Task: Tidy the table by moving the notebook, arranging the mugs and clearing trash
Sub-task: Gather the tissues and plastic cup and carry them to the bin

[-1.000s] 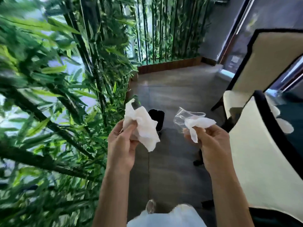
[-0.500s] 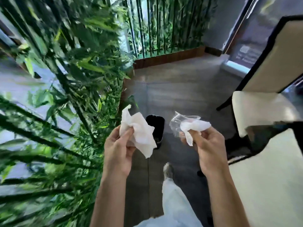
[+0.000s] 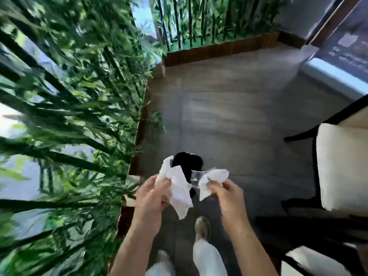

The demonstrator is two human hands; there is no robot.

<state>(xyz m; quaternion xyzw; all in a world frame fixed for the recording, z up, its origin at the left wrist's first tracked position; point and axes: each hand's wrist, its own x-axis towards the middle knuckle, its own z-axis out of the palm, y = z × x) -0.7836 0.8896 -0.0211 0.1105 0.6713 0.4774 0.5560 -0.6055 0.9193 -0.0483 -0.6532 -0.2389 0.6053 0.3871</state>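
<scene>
My left hand (image 3: pixel 151 198) is shut on a crumpled white tissue (image 3: pixel 178 188) that hangs down from my fingers. My right hand (image 3: pixel 227 196) grips a smaller white tissue (image 3: pixel 213 179) together with a piece of clear plastic wrap (image 3: pixel 197 176). Both hands are held over the grey floor, just in front of a black trash bin (image 3: pixel 188 161) that stands by the planter. The tissues cover the bin's near side. No table, notebook or mugs are in view.
Bamboo plants (image 3: pixel 69 96) in a wooden-edged planter (image 3: pixel 139 136) fill the left side and the back. A cream chair with a black frame (image 3: pixel 342 166) stands at the right. My legs and a shoe (image 3: pixel 202 228) show below my hands.
I have walked closer to the black bin, which now lies right behind my hands. My hands have drawn nearer to each other, with the same trash in them.
</scene>
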